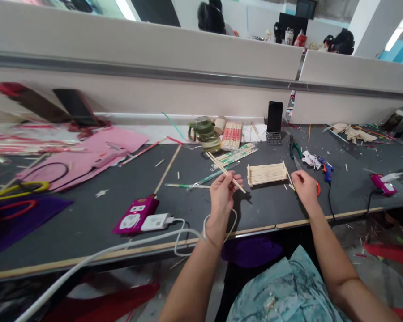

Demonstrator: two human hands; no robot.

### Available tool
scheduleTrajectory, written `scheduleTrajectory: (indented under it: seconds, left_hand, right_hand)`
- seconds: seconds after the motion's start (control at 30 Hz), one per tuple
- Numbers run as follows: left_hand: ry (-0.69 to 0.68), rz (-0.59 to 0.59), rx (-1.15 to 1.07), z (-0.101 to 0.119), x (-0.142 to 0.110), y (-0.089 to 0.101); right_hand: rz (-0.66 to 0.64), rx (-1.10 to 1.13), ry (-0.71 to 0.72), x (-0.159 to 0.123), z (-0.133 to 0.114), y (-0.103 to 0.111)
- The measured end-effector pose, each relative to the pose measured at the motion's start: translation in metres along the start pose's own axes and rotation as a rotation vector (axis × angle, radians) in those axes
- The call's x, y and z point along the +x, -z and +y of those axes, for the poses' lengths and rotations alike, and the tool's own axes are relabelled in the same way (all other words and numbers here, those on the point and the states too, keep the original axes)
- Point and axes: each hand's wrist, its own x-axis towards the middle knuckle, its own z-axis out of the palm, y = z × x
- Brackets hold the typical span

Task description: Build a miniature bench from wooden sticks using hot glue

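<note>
1. Handling loose pale sticks (218,164) beside a slatted stick frame (267,174) — judged to be the step in hand: fitting or sorting single pieces.
2. Left hand (222,190): grasping the sticks in a pinch of thumb and fingers, raised above the dark tabletop (195,214). Probably two sticks, lying nearly together; exact count unclear.
3. Right hand (305,188): fingers curled in, tips by a short thin stick (289,180) at the frame's right end. Whether it is gripped, cannot tell.
4. Frame location: on the tabletop, between the hands and slightly beyond them. Next move, as judged, calls for a light pinch and careful alignment; a knock from the right hand could shift the end posts.
5. Materials: sticks slim, straight, pale, apparently wood. Frame slats run side by side in a long rectangle, with short posts at its ends.
6. Tools: scissors (318,188) with an orange handle, partly hidden by the right hand; green-handled pliers (293,147); blue glue gun (326,170), hard-shelled and corded; crumpled white paper (311,160) next to it.
7. Supplies: stick bundle (232,135) in red-printed wrap; glossy green-and-white wrappers (235,155), long and flat — beside a rounded, see-through jar (204,134).
</note>
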Motion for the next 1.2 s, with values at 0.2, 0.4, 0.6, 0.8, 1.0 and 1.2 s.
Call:
scheduleTrajectory:
  seconds: [0.2, 0.4, 0.6, 0.8, 1.0, 1.2]
  left_hand:
    - [0.057, 0.006, 0.137, -0.022, -0.001, 0.011]
    - [0.092, -0.028, 0.144, -0.027, 0.009, 0.009]
    - [-0.001, -0.015, 0.187, -0.022, 0.051, -0.007]
    - [-0.079, 0.04, 0.224, -0.022, 0.08, -0.019]
    - [-0.118, 0.078, 0.253, -0.014, 0.072, -0.013]
    - [0.016, -0.09, -0.022, -0.004, 0.043, -0.027]
  right_hand:
    - [-0.262, 0.172, -0.289, 0.037, 0.023, -0.012]
    - [-0.32, 0.2, -0.286, 0.055, 0.021, -0.045]
    - [-0.284, -0.032, -0.152, 0.094, 0.012, -0.065]
    - [-0.274, -0.055, -0.142, 0.114, 0.011, -0.09]
    - [-0.272, -0.097, -0.123, 0.11, 0.01, -0.082]
    - [-0.228, -0.028, 0.101, 0.078, -0.021, -0.062]
